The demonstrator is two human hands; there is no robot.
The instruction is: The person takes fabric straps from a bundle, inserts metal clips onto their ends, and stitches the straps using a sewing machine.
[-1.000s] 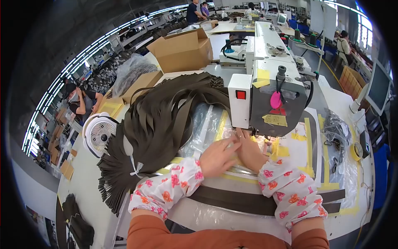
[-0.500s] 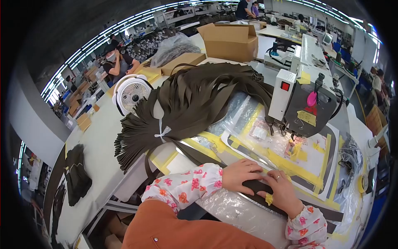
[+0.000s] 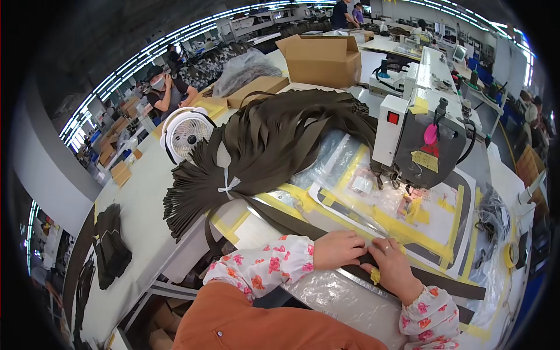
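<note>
A dark olive webbing strap [image 3: 440, 281] runs across the front edge of the table under both my hands. My left hand [image 3: 339, 249] is closed on it with curled fingers. Close beside it, my right hand [image 3: 392, 269] pinches the same strap between thumb and fingers, and a bit of yellow tape sticks to its thumb. The fingertips of the two hands nearly meet, hiding the strap between them. Beyond my left hand lies a big bundle of dark straps [image 3: 274, 137], tied with a white strip [image 3: 228, 185]. An industrial sewing machine [image 3: 429, 146] stands ahead of my right hand.
A white fan [image 3: 188, 135] stands left of the bundle, and an open cardboard box [image 3: 324, 61] behind it. Another dark bundle [image 3: 109, 248] lies on the left table. Yellow tape and a clear plastic bag [image 3: 493, 227] are at right. A seated person [image 3: 166, 96] is across the table.
My right hand has shifted slightly left and its fingers are more bent. My left fingers have curled in more over the strap. The view has tilted a little.
</note>
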